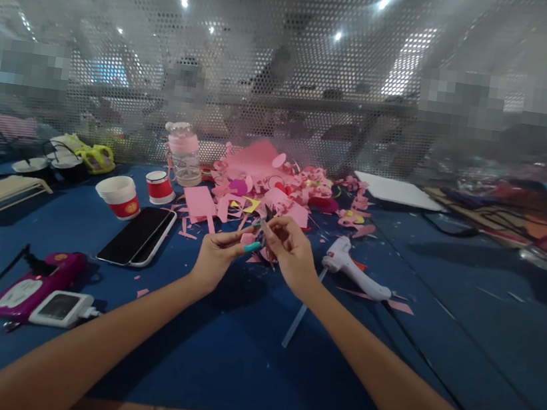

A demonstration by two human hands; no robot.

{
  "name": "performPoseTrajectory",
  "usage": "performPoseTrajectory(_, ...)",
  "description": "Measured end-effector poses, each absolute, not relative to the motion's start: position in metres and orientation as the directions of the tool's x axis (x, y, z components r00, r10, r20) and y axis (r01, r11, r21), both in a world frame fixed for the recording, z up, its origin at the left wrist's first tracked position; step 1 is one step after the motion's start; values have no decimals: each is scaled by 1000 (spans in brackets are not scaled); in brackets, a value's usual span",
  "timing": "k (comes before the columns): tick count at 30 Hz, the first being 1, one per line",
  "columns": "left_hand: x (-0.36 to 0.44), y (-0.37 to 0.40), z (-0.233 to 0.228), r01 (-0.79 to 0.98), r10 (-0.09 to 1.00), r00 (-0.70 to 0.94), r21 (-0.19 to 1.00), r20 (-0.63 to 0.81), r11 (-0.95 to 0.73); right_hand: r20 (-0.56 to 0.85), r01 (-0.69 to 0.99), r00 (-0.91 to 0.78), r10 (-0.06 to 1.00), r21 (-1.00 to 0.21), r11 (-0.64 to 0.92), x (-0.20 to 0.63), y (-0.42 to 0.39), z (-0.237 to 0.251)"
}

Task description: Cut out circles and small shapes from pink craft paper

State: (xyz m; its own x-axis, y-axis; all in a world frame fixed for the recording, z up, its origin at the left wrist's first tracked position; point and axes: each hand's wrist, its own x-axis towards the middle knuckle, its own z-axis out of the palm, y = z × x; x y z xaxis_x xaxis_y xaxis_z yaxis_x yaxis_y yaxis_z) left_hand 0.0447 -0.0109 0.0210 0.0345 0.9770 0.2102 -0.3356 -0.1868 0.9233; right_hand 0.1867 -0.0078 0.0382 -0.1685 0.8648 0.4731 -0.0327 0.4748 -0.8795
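A small teal piece is pinched in the left hand above the blue table, while its upper end is gripped by the right hand; steadiness is best kept by close, light fingertips.

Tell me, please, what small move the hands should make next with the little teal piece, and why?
Probably lift it slightly toward the camera before working further. The left hand and right hand pinch the teal piece together just above the blue table, close against the pink paper scraps, which crowd the fingertips.
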Motion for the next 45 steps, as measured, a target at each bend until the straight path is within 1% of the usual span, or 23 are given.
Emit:
performPoseTrajectory(4,43,-10,19,-343,979,37,923,201,-176,429,-178,-200,881,-900,397,185,-7,40)
performPoseTrajectory(8,43,-10,18,-321,979,45,931,197,-173,423,-240,-225,878,-897,371,184,-6,42)
performPoseTrajectory(12,43,-11,19,-307,980,37,936,196,-175,406,-236,-253,878,-906,351,185,-5,43)
performPoseTrajectory(18,44,-11,20,-309,978,38,933,205,-184,392,-224,-236,889,-912,342,186,-2,40)
performPoseTrajectory(22,42,-9,20,-309,975,23,929,220,-203,441,-210,-208,873,-892,401,191,-1,46)
performPoseTrajectory(25,42,-7,17,-343,980,70,928,184,-149,466,-242,-277,840,-880,408,198,-1,54)
performPoseTrajectory(28,43,-6,14,-409,982,119,908,147,-86,456,-269,-386,802,-887,375,205,0,60)
performPoseTrajectory(31,43,-5,13,-488,985,135,872,105,-26,439,-283,-447,780,-896,343,209,1,61)
performPoseTrajectory(36,44,-4,18,-555,985,165,830,42,57,454,-285,-434,778,-889,359,208,1,59)
performPoseTrajectory(45,42,-2,15,-520,975,216,851,44,77,464,-225,-456,759,-886,406,207,1,57)
